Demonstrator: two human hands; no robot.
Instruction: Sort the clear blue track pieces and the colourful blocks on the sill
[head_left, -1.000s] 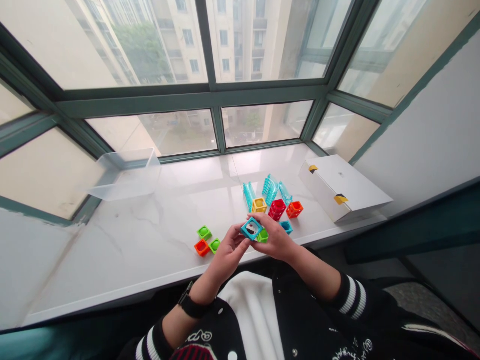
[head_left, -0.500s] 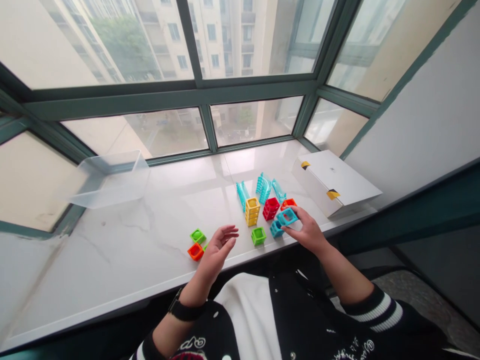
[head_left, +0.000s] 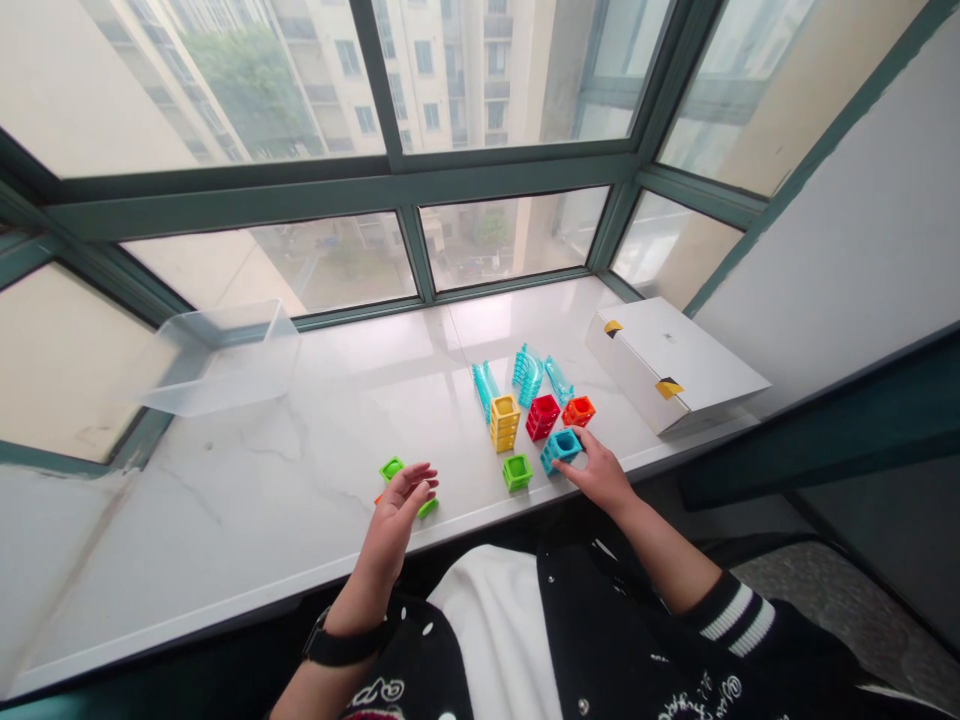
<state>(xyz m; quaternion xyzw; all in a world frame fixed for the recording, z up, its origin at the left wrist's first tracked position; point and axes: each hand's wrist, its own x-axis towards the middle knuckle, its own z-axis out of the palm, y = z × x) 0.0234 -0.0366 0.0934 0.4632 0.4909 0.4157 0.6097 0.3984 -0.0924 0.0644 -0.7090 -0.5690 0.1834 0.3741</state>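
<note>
My right hand (head_left: 600,474) grips a blue hollow cube block (head_left: 562,447), which sits in a short stack with another blue block under it. Left of that stack is a green block (head_left: 517,472). Behind stand a yellow block stack (head_left: 505,424), a red stack (head_left: 542,417) and an orange block (head_left: 578,410). My left hand (head_left: 401,515) hovers, fingers apart and holding nothing, over loose blocks. A green block (head_left: 391,468) shows beyond its fingers and another green piece (head_left: 428,508) beside them; an orange block is mostly hidden behind this hand.
Translucent turquoise track pieces (head_left: 528,374) lie behind the stacks. A white box (head_left: 675,360) with yellow-black tabs stands at the right, and a clear plastic bin (head_left: 225,385) at the far left. Windows border the back of the white marble-look ledge (head_left: 262,530).
My right hand has lowered the blue block from above onto the other blue one. My left hand has moved leftward over the loose green and orange blocks.
</note>
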